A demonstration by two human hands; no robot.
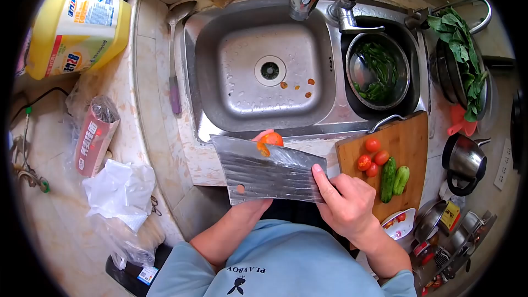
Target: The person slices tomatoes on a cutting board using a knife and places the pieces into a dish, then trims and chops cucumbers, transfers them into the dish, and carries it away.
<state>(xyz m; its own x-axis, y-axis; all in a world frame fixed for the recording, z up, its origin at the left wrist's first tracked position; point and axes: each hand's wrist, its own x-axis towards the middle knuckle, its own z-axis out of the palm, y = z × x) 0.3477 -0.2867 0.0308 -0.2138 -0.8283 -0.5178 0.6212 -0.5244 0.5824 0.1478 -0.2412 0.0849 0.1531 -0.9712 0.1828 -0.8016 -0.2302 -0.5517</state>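
Observation:
My right hand (347, 201) is wrapped round the handle end of a broad cleaver (267, 173), its index finger lying along the blade. The wide steel blade is wet and has a small hole near one corner. Behind it, my left hand (262, 135) is mostly hidden; a fingertip shows beside a red tomato (274, 139) that it holds at the blade's upper edge. A bit of orange tomato peel (263, 149) sticks to the blade there. Both hands are in front of the sink (220, 99), where several orange scraps (284, 85) lie near the drain.
On the right, a cutting board (352, 154) bears several tomatoes (372, 144) and two cucumbers (388, 179). A bowl of greens (378, 69) sits in the small basin beneath the faucet (344, 14). A purple-handled spatula (174, 91) and yellow jug (82, 33) are left.

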